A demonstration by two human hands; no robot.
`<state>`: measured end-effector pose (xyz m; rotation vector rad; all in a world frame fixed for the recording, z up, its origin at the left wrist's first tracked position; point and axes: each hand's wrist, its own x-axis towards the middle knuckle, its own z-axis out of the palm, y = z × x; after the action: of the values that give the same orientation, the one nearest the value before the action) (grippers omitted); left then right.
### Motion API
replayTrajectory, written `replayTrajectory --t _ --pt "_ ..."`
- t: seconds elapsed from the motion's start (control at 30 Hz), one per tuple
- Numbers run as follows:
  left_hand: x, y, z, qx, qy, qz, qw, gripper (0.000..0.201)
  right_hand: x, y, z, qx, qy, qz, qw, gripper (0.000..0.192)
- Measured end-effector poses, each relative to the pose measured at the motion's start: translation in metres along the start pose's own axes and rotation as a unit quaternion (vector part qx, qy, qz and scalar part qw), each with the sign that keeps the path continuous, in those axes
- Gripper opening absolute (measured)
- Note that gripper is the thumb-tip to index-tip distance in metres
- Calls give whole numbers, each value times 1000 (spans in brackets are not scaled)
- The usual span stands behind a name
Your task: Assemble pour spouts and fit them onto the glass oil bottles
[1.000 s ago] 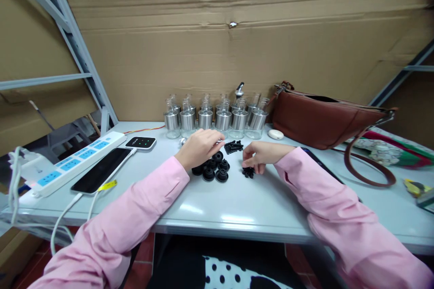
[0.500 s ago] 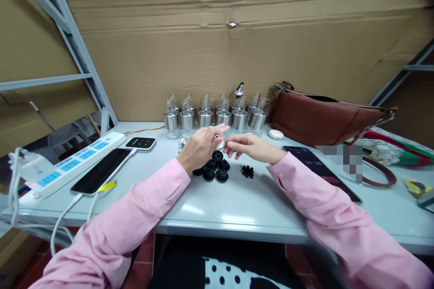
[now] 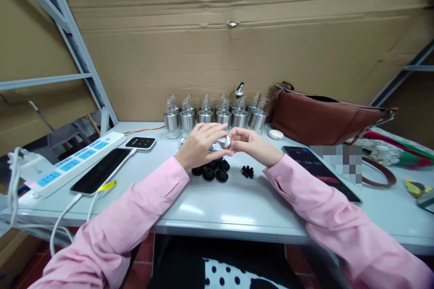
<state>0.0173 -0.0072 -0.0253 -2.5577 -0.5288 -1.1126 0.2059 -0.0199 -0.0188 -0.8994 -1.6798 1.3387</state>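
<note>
Fitting [image 3: 225, 141], small, rounded, shiny silver and metal-looking, sits between the two hands above the white smooth-topped table [image 3: 271, 210]. Left hand [image 3: 202, 142]: fingers stretched over it, thumb low, seems to hold the body; exact contact hidden. Right hand [image 3: 254, 145]: thumb and fingertips drawn in narrow at the fitting's right end, touching or nearly; cannot tell if a small part is pinched there. Handling, best guess: light, stiff, smooth so a bit slippery, not fragile but could scratch. Sensible hold: around the body with one hand, end left free for the other's fingertips. Below left hand: round, flanged, black rubber-looking stoppers [image 3: 221, 175], probably soft and grippy, take by the rim. Right of those: cluster of tiny black pieces [image 3: 247, 172], likely very light, easy to drop, fingertip pinch only. Behind: clear glass bottles with silver metal bands [image 3: 205, 120], likely breakable, hold at the band
</note>
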Motion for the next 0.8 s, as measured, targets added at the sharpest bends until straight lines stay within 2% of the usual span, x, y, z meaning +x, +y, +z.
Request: replayTrajectory --t 0.1,0.3,0.47,0.63,0.8 --pt "-1 -3 4 -10 0 -1 1000 37 2 2 5 5 12 -11 1000 32" --pt "0 -6 2 -15 48 -6 999 37 5 4 15 75 23 -28 997 28" --pt "6 -9 -11 -24 2 29 999 34 8 1 26 52 70 -85 993 27" --pt "13 -11 -19 -40 -49 0 998 34 6 -4 32 -1 136 -124 983 27" --pt "18 -11 -25 -87 -60 -26 994 33 3 -9 31 -54 157 -130 977 29"
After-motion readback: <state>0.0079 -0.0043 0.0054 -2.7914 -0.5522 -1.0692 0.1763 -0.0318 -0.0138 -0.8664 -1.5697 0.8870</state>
